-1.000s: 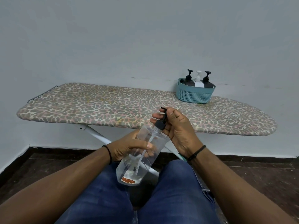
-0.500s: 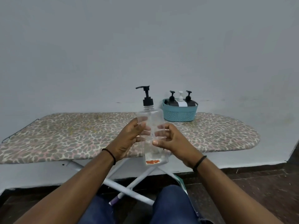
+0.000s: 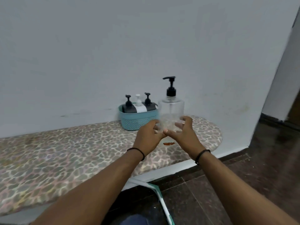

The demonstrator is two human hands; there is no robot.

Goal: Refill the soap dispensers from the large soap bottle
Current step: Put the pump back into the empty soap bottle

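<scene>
While my left hand (image 3: 148,135) and right hand (image 3: 182,135) apparently clasp the clear soap bottle (image 3: 170,109) at centre frame, it stands upright on the patterned ironing board (image 3: 65,151) beside the white wall (image 3: 97,46).

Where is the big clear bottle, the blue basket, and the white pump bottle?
Clear bottle (image 3: 171,109): head view, on its clear upper body, under the black pump.
Basket (image 3: 138,121): head view, on its woven front wall.
White bottle (image 3: 140,108): head view, on its white body, between the two black bottles.

clear pump bottle (image 3: 171,109) upright on ironing board (image 3: 65,151), both hands (image 3: 148,137) cupping it
</scene>
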